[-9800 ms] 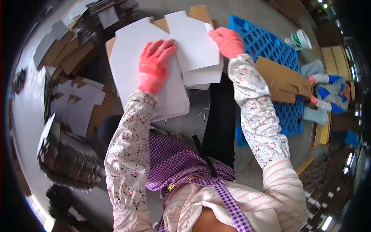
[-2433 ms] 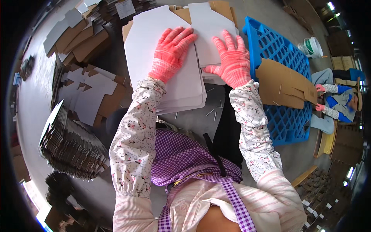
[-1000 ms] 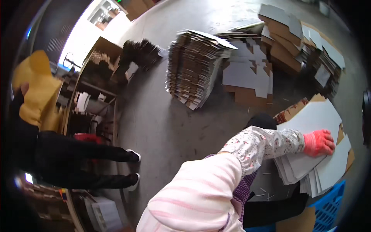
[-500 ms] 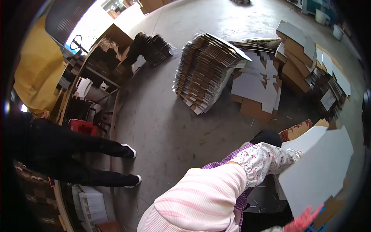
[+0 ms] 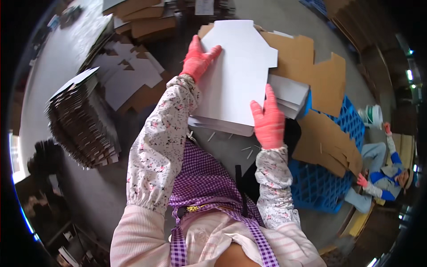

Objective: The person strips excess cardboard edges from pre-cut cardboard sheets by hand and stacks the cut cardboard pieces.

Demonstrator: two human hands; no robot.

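A white cardboard blank [image 5: 235, 71] with notched corners lies flat in front of me on a stack of similar sheets [image 5: 222, 124]. My left hand [image 5: 199, 60], in a red-pink glove, rests along the blank's left edge, its thumb stretched over the white face. At the lower right edge is my right hand [image 5: 269, 119], gloved the same way, thumb and fingers apart and touching the side of the sheets. Both hands look open. Whether any fingertips reach under the edge is hidden.
Brown cardboard pieces [image 5: 327, 138] lie over a blue plastic pallet [image 5: 318, 187] to the right. A tall stack of folded blanks [image 5: 82, 120] stands at left, with loose grey-white blanks [image 5: 131, 75] beside it. A co-worker [image 5: 384, 178] sits at far right near a white bucket [image 5: 373, 116].
My view has turned right, toward the stack. The white blank, tilted up before, now lies flat in front of me with both hands at its edges.
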